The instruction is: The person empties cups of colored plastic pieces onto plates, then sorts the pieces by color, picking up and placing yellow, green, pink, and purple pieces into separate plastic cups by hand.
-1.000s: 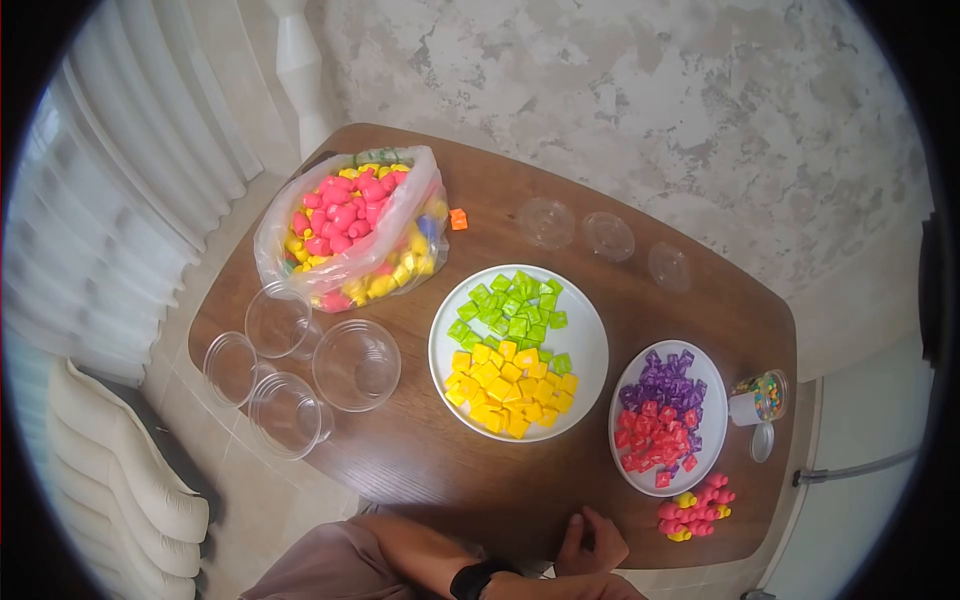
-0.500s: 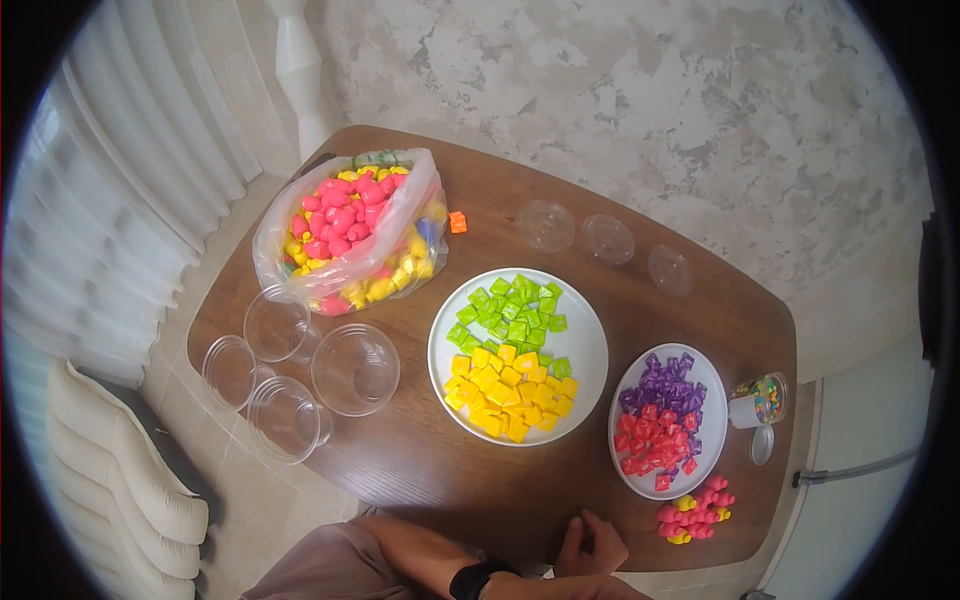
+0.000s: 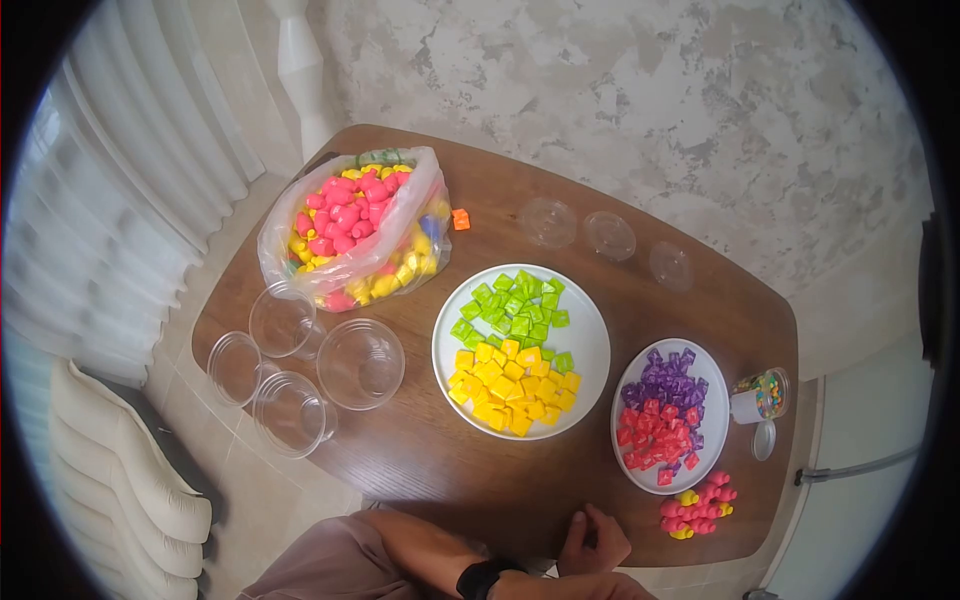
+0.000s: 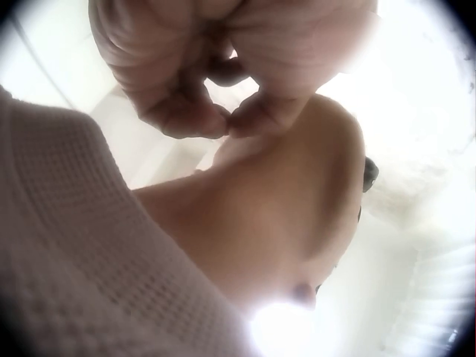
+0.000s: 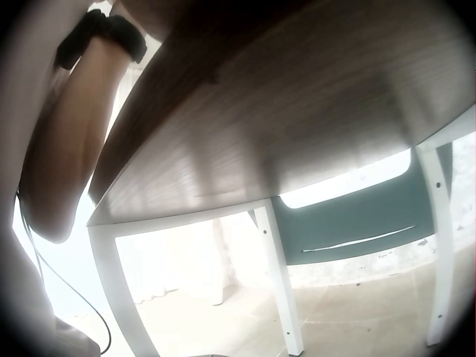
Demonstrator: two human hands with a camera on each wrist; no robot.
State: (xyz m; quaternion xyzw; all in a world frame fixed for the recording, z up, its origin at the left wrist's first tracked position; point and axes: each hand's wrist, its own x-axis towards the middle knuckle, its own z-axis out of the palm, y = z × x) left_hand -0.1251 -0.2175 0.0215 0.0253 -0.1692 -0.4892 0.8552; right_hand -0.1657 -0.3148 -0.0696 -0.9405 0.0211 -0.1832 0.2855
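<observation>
Two bare arms come together at the table's front edge, at the bottom of the head view. My left arm wears a black wristband [image 3: 482,578]. In the left wrist view the fingers of my left hand [image 4: 230,67] curl loosely, tips close together, with nothing seen between them. My right hand [image 3: 597,542] lies relaxed at the edge, thumb and fingers a little apart and nothing in its grasp. Its nearest things are a pile of pink and yellow toy pieces [image 3: 697,505] and a white plate [image 3: 622,467] of red wrapped sweets [image 3: 655,437] and purple ones [image 3: 672,380].
A larger round plate [image 3: 592,392] holds green wrapped sweets [image 3: 515,303] and yellow ones [image 3: 512,385]. A filled plastic bag [image 3: 432,190] stands back left, above several clear cups [image 3: 361,364]. Clear lids [image 3: 610,236] lie at the back. A jar [image 3: 765,395] lies at right.
</observation>
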